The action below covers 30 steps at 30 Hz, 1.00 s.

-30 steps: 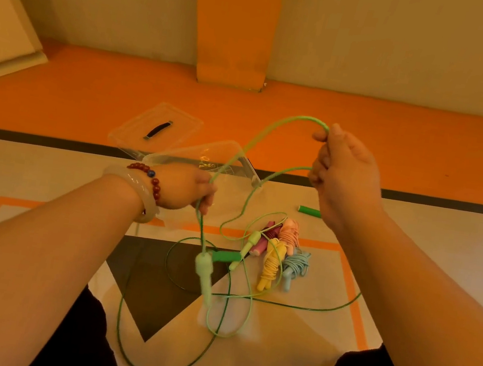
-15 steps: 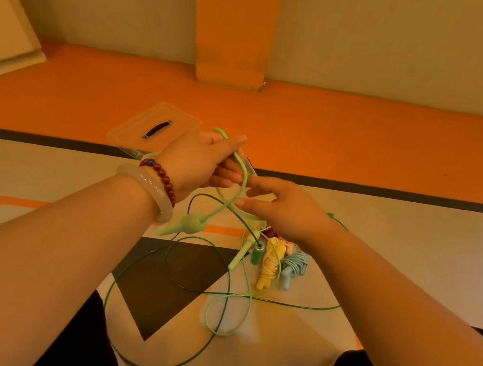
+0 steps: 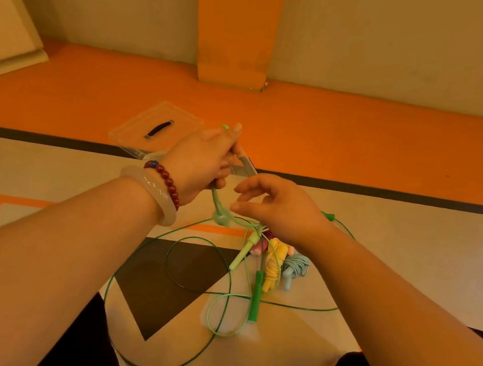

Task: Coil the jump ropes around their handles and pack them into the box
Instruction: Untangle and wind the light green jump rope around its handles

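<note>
Gripping the light green rope (image 3: 215, 196) in your left hand (image 3: 199, 164), fingers curled round it with a short end poking out above the knuckles, you have one pale handle (image 3: 221, 219) dangling, blurred, just below that fist. Your right hand (image 3: 283, 210) is loose, fingers relaxed and holding nothing, with the thumb tip right at the cord. Take the cord between thumb and forefinger there and lay each turn snug beside the last, under light tension, so the coil cannot slip off. Watch the slack on the floor (image 3: 408, 268): it crosses the dark green rope (image 3: 256, 296), and a hard pull would likely drag both, so lift it free first. Its second handle (image 3: 241, 255) lies against the yellow bundle (image 3: 273, 268), near the blue bundle (image 3: 295, 266). Beyond your left hand sits the clear box (image 3: 247, 165), mostly hidden, its lid (image 3: 135, 133) to the left.
</note>
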{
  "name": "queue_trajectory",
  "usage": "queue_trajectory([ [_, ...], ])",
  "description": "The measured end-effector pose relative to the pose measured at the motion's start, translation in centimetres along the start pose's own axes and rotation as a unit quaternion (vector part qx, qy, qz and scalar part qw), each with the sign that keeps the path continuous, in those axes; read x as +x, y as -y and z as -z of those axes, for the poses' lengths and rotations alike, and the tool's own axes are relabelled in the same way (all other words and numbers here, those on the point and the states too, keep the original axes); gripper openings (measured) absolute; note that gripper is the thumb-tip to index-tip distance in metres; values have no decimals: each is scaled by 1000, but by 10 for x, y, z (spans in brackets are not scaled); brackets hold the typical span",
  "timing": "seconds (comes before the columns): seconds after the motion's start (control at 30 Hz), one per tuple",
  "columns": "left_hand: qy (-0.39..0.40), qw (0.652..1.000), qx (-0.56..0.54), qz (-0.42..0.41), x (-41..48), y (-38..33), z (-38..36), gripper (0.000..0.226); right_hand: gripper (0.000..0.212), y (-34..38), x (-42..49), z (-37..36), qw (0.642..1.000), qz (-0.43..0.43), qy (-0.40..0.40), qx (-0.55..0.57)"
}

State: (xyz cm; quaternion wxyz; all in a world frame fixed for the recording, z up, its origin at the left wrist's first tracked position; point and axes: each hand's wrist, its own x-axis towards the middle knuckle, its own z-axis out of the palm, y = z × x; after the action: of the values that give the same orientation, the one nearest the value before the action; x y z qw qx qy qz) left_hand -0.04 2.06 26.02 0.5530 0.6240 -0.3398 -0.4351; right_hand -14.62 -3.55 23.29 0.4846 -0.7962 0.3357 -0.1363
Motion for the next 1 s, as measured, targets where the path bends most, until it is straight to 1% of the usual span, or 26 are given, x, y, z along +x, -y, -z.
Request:
queue_trajectory([
  [0.03, 3, 998, 65, -24, 1, 2, 1, 34, 13, 0, 2, 2, 1000, -1, -26, 0],
  [0.1, 15, 977, 198, -78, 1, 3, 4, 22, 7, 2, 5, 10, 994, -12, -84, 66],
  [0.13, 47, 965, 241, -89, 0, 3, 4, 19, 5, 3, 6, 13, 987, -16, -106, 121],
  [0.17, 85, 954, 274, -90, -1, 5, 4, 26, 4, 4, 7, 17, 976, -13, -121, 182],
  [0.2, 118, 943, 299, -86, -1, 8, 3, 32, 8, 6, 8, 20, 963, -2, -128, 237],
  [0.23, 140, 933, 321, -82, -1, 11, 3, 30, 14, 8, 7, 23, 952, 12, -131, 277],
  [0.27, 150, 926, 336, -81, -1, 14, 1, 21, 22, 9, 8, 25, 945, 19, -132, 299],
  [0.3, 154, 923, 344, -78, -1, 15, 1, 17, 29, 10, 7, 27, 945, 18, -131, 300],
  [0.33, 149, 927, 336, -71, -1, 14, 0, 20, 32, 7, 8, 29, 951, 12, -130, 280],
  [0.37, 134, 938, 313, -59, -1, 11, 1, 22, 30, 5, 9, 31, 965, 2, -122, 233],
  [0.43, 100, 971, 212, -43, -1, 4, 2, 27, 20, -4, 7, 32, 991, -33, -82, 102],
  [0.47, 86, 984, 154, -39, 0, 1, 4, 29, 17, -8, 6, 31, 995, -51, -66, 62],
  [0.5, 76, 989, 118, -38, 1, -2, 6, 29, 16, -10, 5, 28, 994, -61, -64, 59],
  [0.53, 72, 991, 110, -35, 1, -2, 7, 27, 16, -10, 5, 25, 991, -63, -74, 91],
  [0.57, 74, 989, 127, -28, 1, -1, 6, 25, 17, -7, 5, 23, 982, -59, -90, 156],
  [0.63, 91, 978, 188, -14, -2, 6, 0, 34, 17, 4, 5, 17, 942, -42, -110, 313],
  [0.67, 104, 974, 201, -11, -4, 10, -4, 38, 18, 8, 5, 15, 922, -30, -113, 369],
  [0.7, 113, 972, 204, -14, -6, 14, -9, 37, 19, 12, 4, 13, 905, -19, -112, 409],
  [0.8, 110, 972, 203, -30, -8, 23, -20, 23, 28, 19, -1, 12, 865, -4, -96, 492],
  [0.87, 129, 974, 182, -34, -10, 25, -22, 11, 34, 21, -4, 13, 844, -1, -86, 530],
  [0.93, 160, 975, 152, -9, -10, 25, -22, 9, 39, 23, -4, 15, 836, 4, -83, 543],
  [1.0, 185, 976, 108, 31, -11, 26, -23, 1, 40, 21, -3, 17, 841, 8, -79, 536],
])
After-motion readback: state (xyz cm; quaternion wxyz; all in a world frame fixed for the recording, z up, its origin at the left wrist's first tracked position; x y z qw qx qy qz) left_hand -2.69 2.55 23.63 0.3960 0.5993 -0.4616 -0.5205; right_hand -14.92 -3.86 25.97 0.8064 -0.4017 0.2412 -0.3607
